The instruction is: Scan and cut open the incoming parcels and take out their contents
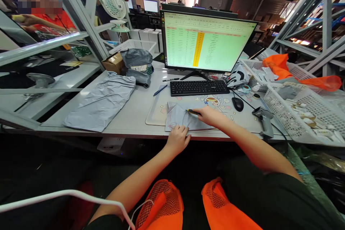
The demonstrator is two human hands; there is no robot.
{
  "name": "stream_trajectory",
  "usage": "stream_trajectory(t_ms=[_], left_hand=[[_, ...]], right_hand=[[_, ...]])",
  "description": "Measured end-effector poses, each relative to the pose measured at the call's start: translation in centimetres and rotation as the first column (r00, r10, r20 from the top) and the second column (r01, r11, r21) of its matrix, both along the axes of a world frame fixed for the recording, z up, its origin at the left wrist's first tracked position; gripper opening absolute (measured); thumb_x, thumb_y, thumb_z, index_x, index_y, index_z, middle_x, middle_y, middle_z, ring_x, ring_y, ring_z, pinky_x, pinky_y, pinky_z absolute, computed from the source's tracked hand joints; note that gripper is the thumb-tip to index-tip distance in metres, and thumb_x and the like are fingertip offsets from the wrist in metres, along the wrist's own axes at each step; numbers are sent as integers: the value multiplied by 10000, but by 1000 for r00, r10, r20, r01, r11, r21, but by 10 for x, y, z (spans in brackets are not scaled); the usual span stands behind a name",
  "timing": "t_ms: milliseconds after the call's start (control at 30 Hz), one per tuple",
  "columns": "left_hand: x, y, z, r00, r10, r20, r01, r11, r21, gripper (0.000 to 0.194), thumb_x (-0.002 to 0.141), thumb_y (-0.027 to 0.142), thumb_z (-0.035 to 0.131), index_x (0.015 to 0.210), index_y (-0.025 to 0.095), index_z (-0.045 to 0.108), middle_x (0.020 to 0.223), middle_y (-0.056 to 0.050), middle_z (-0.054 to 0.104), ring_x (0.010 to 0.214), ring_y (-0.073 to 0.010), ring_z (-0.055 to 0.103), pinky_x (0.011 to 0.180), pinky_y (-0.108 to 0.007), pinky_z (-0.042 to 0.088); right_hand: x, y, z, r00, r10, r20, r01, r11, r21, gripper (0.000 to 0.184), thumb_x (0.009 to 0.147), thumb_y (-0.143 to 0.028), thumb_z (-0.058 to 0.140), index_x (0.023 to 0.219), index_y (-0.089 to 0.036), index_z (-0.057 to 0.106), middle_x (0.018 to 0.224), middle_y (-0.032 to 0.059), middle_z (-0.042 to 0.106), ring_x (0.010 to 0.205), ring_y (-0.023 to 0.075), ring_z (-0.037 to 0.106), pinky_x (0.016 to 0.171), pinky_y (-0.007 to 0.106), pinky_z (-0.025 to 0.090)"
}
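Note:
A small grey mailer bag (179, 115) lies on the desk mat (156, 109) in front of the keyboard (198, 87). My left hand (178, 139) rests on the bag's near edge with its fingers curled and pressing it down. My right hand (211, 115) holds a dark pen with a yellow band (193, 111), its tip on the bag's top surface.
A monitor (207, 41) shows a green spreadsheet. Right of the keyboard lie a mouse (237, 104) and a barcode scanner (264, 119), then white baskets (304, 111). A stack of grey bags (101, 100), a filled grey parcel (137, 65) and a blue pen (160, 90) sit to the left.

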State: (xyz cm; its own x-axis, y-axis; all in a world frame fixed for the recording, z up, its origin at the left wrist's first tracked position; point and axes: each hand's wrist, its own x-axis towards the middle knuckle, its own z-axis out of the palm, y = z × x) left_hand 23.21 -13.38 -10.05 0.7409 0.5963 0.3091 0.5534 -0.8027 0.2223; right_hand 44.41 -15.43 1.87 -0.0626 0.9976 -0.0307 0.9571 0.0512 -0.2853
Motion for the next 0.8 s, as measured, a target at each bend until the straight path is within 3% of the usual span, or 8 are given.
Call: stream_trajectory(t_ms=[133, 200, 300, 433, 533, 633, 700, 800], left_hand=[[-10, 14, -1, 997, -53, 63, 55, 997, -45, 321, 1007, 335, 494, 1169, 159, 708, 1120, -96, 684, 1021, -265, 558, 927, -413, 495], [-7, 29, 8, 998, -54, 16, 55, 993, -102, 318, 1011, 361, 489, 1147, 183, 715, 1088, -86, 687, 1018, -260, 574, 914, -411, 503], [6, 60, 29, 995, 65, -70, -71, 993, -93, 367, 978, 408, 551, 1244, 190, 681, 1245, -123, 649, 1178, -309, 559, 1008, -478, 477], [30, 91, 42, 978, 162, -128, -178, 977, -118, 586, 925, 493, 621, 1416, 178, 572, 1515, -154, 488, 1425, -377, 391, 1154, -594, 363], [42, 94, 31, 985, 113, -129, -140, 965, -221, 560, 943, 492, 597, 1434, 224, 579, 1576, -114, 442, 1477, -374, 341, 1189, -597, 326], [47, 90, 15, 988, 155, -13, -152, 942, -300, 433, 960, 443, 593, 1352, 274, 668, 1583, -58, 451, 1506, -376, 303, 1202, -604, 301], [49, 91, 8, 980, 169, 103, -128, 939, -320, 308, 949, 369, 622, 1207, 265, 754, 1500, -50, 548, 1459, -361, 378, 1192, -582, 333], [51, 94, 4, 965, 164, 204, -98, 949, -300, 173, 919, 246, 651, 1008, 207, 795, 1339, -66, 660, 1301, -290, 535, 1164, -479, 405]], right_hand=[[89, -121, -9, 980, -165, 108, 179, 974, -136, 489, 890, -181, 582, 1316, -391, 698, 1132, -18, 726, 929, 243, 708, 773, 311, 551], [132, -176, -18, 944, -317, 87, 322, 946, -40, 432, 928, -251, 536, 1303, -374, 712, 1144, -5, 722, 958, 235, 703, 806, 302, 552], [174, -203, -41, 848, -526, 62, 519, 848, 107, 455, 978, -392, 497, 1390, -296, 664, 1120, 55, 719, 959, 264, 691, 858, 352, 557], [177, -157, -75, 742, -667, 68, 629, 727, 275, 541, 983, -298, 457, 1487, -126, 558, 1217, 199, 633, 1107, 327, 623, 991, 455, 507], [152, -108, -87, 723, -686, 87, 646, 714, 269, 545, 971, -269, 501, 1492, -113, 540, 1320, 249, 548, 1183, 385, 562, 1006, 567, 475], [116, -58, -86, 879, -475, 40, 439, 840, 319, 502, 958, -270, 578, 1435, -112, 584, 1439, 243, 469, 1310, 418, 461, 1068, 632, 409], [91, -19, -85, 977, -213, 2, 202, 933, 299, 446, 956, -244, 615, 1388, -134, 629, 1418, 200, 512, 1315, 351, 477, 1127, 543, 403], [66, 39, -89, 1000, 12, -26, -5, 972, 236, 424, 935, -235, 691, 1356, -196, 668, 1405, 139, 552, 1299, 286, 512, 1145, 445, 413]])
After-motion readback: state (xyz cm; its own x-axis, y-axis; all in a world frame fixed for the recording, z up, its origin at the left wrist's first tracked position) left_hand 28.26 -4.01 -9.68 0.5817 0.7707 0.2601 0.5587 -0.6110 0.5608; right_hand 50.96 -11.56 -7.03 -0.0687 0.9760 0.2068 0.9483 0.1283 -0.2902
